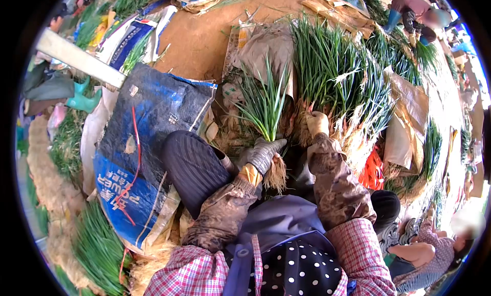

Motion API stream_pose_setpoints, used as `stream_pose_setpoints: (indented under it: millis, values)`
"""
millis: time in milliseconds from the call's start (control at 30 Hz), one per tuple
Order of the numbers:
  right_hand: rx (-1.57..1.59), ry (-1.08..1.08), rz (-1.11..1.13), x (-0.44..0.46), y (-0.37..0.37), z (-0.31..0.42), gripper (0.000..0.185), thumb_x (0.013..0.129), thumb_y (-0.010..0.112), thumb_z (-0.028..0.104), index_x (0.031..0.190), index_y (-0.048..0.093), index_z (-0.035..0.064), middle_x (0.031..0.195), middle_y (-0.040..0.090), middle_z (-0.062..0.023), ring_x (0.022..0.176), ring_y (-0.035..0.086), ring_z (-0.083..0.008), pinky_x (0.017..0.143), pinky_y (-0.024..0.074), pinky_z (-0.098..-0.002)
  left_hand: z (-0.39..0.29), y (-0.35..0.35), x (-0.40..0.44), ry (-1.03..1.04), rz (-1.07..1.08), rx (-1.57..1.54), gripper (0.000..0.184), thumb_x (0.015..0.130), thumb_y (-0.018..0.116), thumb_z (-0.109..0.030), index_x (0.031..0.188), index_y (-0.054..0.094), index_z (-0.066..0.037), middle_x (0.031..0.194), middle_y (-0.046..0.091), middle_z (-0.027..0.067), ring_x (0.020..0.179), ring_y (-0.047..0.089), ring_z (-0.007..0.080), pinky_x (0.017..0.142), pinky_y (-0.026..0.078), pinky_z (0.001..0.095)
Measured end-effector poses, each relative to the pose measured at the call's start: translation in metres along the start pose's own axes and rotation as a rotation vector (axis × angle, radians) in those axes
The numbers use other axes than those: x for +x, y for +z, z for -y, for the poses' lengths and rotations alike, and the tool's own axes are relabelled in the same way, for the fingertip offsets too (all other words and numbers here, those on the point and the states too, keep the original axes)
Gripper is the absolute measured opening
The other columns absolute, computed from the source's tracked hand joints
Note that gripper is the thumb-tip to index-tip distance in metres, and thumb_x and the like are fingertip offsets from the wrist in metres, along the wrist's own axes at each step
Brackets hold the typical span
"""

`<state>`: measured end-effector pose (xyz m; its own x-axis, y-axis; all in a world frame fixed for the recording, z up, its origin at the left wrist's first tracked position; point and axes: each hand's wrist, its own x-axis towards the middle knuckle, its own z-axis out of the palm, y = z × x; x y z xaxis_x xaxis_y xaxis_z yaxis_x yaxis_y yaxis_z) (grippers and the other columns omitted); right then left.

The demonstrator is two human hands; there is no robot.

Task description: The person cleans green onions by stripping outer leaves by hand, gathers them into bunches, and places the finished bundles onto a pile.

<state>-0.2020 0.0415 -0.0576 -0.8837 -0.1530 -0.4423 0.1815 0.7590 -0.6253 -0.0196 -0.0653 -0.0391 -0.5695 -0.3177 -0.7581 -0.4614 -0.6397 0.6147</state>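
dark grey glove fabric covers the left hand (pixel 262 155), seen from the head view, with a yellow cuff showing at its wrist. the left forearm angles inward and upward from a brown patterned sleeve (pixel 222 214), the hand in front of the lap. its fingers are wrapped around one bunch of green onions (pixel 266 112), closed on the stems just above the roots; the leaves fan upward, the pale roots hang below the fist.

the right hand (pixel 317 123), in a pale yellow glove, reaches forward from a second brown sleeve (pixel 338 186), back of the hand up, at the root end of one large onion heap (pixel 330 66). its fingers bend toward the stems; whether they pinch any, i cannot tell.

counted: two hands, two sleeves, one held bunch, one large heap ahead. one bundle of red strips (pixel 372 170) lies right of the right forearm. one raised knee (pixel 192 165) stands left of the left hand, beside one blue sack (pixel 135 158). two other people show on the right side, one stooping (pixel 417 17), one low down (pixel 429 250).
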Motion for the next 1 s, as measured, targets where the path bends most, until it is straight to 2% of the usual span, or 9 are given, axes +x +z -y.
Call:
stream_pose_setpoints:
  millis: [133,167,333,567,600,667,800,867,1000]
  values:
    - [-0.286,-0.486,-0.179,-0.049,0.004,-0.019,0.017,0.087,0.06,0.02,0.094,0.066,0.006,0.071,0.067,-0.0094,0.057,0.063,-0.0142,0.054,0.0532,-0.0284,-0.002,-0.002,0.0,0.09,0.067,-0.008,0.028,0.075,0.075,-0.014,0.098,0.065,-0.003,0.068,0.064,0.0055,0.039,0.051,0.0123,0.034,0.042,0.0248]
    - [-0.187,-0.681,-0.251,-0.07,0.008,-0.03,0.016,0.083,0.064,0.023,0.075,0.065,0.0087,0.063,0.063,-0.0104,0.054,0.062,-0.0272,0.054,0.0507,-0.0373,0.0,-0.002,0.0,0.099,0.073,0.008,0.031,0.075,0.075,-0.013,0.102,0.065,-0.003,0.071,0.066,0.0052,0.041,0.052,0.012,0.035,0.042,0.0242]
    - [-0.34,-0.838,0.227,-0.166,-0.008,-0.028,0.018,0.088,0.058,0.022,0.093,0.064,0.0056,0.065,0.061,-0.0159,0.058,0.061,-0.0261,0.056,0.0486,-0.038,-0.003,0.004,-0.007,0.116,0.265,0.009,0.027,0.076,0.074,-0.008,0.1,0.064,0.001,0.071,0.064,0.0074,0.053,0.056,0.0107,0.044,0.042,0.0205]
    - [0.381,-0.193,1.125,-0.111,-0.019,-0.041,0.055,0.093,0.054,0.035,0.134,0.042,0.001,0.125,0.052,-0.0128,0.105,0.057,-0.0244,0.09,0.0477,-0.0391,0.007,0.006,-0.004,0.114,0.217,0.043,0.026,0.076,0.076,-0.016,0.096,0.065,-0.003,0.065,0.062,0.0054,0.05,0.055,0.0115,0.044,0.043,0.0254]
    - [0.824,0.146,0.857,-0.115,-0.006,-0.053,0.057,0.092,0.056,0.028,0.138,0.035,0.0011,0.126,0.053,-0.0104,0.106,0.058,-0.0242,0.092,0.0467,-0.0373,0.006,0.003,-0.006,0.069,0.317,-0.063,0.026,0.076,0.076,-0.017,0.096,0.065,-0.003,0.063,0.061,0.0044,0.048,0.054,0.011,0.042,0.042,0.0247]
    - [1.133,0.009,0.968,-0.114,-0.009,-0.034,0.05,0.092,0.057,0.027,0.133,0.043,0.0003,0.118,0.059,-0.0098,0.103,0.058,-0.0194,0.087,0.0496,-0.0323,0.006,0.009,-0.007,0.093,0.166,0.1,0.023,0.076,0.075,-0.015,0.093,0.065,-0.003,0.061,0.059,0.0037,0.045,0.051,0.0106,0.039,0.04,0.0242]
    - [1.126,0.029,0.429,-0.099,0.028,-0.034,0.023,0.092,0.055,0.018,0.106,0.064,0.0016,0.087,0.067,-0.0073,0.066,0.063,-0.0157,0.059,0.0524,-0.0275,-0.002,0.012,-0.024,0.207,0.17,-0.011,0.017,0.076,0.075,-0.013,0.086,0.065,-0.003,0.06,0.058,0.0034,0.043,0.05,0.0108,0.037,0.039,0.0243]
    - [1.235,0.427,0.318,-0.102,0.028,-0.03,0.019,0.092,0.054,0.014,0.101,0.064,0.0013,0.082,0.065,-0.0075,0.064,0.061,-0.0162,0.056,0.0516,-0.0281,0.0,0.005,-0.017,0.106,0.372,-0.196,0.018,0.076,0.074,-0.012,0.086,0.065,-0.001,0.061,0.058,0.0054,0.041,0.046,0.013,0.036,0.037,0.0269]
    - [1.252,0.159,0.487,-0.104,0.021,-0.035,0.029,0.095,0.05,0.024,0.11,0.06,0.0014,0.09,0.067,-0.0099,0.072,0.065,-0.0182,0.062,0.0559,-0.0312,0.001,0.008,-0.023,0.035,0.362,-0.238,0.015,0.078,0.071,-0.01,0.082,0.063,0.001,0.057,0.058,0.0088,0.037,0.044,0.0162,0.035,0.037,0.0276]
